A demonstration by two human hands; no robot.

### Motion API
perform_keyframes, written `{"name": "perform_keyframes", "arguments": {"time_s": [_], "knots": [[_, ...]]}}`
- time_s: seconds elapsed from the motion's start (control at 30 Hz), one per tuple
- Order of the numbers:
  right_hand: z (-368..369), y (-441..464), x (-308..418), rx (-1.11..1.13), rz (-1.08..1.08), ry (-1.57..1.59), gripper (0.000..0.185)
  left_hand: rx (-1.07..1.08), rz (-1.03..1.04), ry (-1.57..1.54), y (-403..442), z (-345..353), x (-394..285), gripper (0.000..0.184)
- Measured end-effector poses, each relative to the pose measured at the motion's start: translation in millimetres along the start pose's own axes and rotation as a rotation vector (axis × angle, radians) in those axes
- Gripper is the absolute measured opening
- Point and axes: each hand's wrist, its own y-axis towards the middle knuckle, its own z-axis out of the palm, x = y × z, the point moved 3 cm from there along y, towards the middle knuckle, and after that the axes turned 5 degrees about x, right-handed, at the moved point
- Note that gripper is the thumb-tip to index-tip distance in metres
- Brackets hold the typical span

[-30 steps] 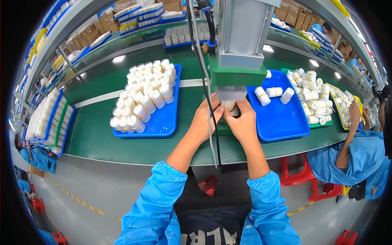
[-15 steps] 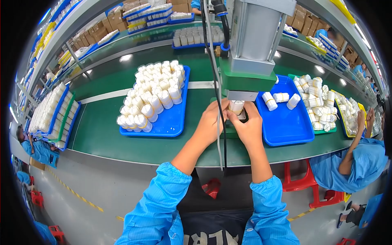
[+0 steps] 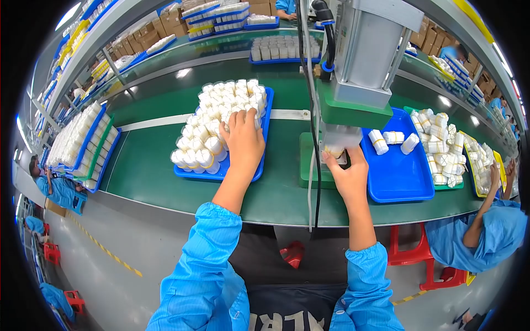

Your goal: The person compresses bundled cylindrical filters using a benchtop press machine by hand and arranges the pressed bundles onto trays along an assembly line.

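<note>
Left hand (image 3: 243, 139) arches over white rolls (image 3: 203, 158) in the left tray (image 3: 268, 113), grip hidden from me; right hand (image 3: 351, 172), thumb parted, meets a roll (image 3: 334, 150) under the press (image 3: 354, 107), hold unclear. They look light, softish: pinch their sides.

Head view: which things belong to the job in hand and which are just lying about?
Likely in use:
left hand
white rolls under it
right hand
press
blue tray beside press

Seemingly lying about:
stacked trays
red stool
cardboard boxes
</note>
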Motion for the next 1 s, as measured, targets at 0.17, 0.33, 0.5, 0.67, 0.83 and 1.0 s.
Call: {"name": "perform_keyframes", "arguments": {"time_s": [0.17, 0.33, 0.5, 0.67, 0.83, 1.0], "knots": [[0.4, -0.1, -2.7, -0.031, -0.049, -0.02, 0.031, 0.069, -0.046, -0.143, -2.3, -5.0, -2.2, 0.043], [0.1, 0.5, -4.6, -0.014, -0.028, -0.028, 0.033, -0.127, 0.002, -0.502, -5.5, -35.2, -15.7, 0.051], [-7.3, 3.9, -9.4, -0.017, 0.099, 0.164, 0.041, 0.173, -0.299, -1.479, -22.5, -5.9, -52.5, 0.06], [-40.9, 6.3, -16.2, -0.238, 0.017, -0.08, 0.046, 0.378, -0.434, -1.654, -26.2, 3.9, -83.8, 0.046], [-69.3, 0.8, -3.3, -0.462, -0.001, -0.614, 0.066, 0.435, -0.323, -1.63, -21.8, 4.8, -90.3, 0.048], [-41.0, -3.5, 1.5, -0.038, -0.025, -0.155, 0.055, 0.444, -0.114, -1.37, -8.3, -1.7, -108.6, 0.041]]}}
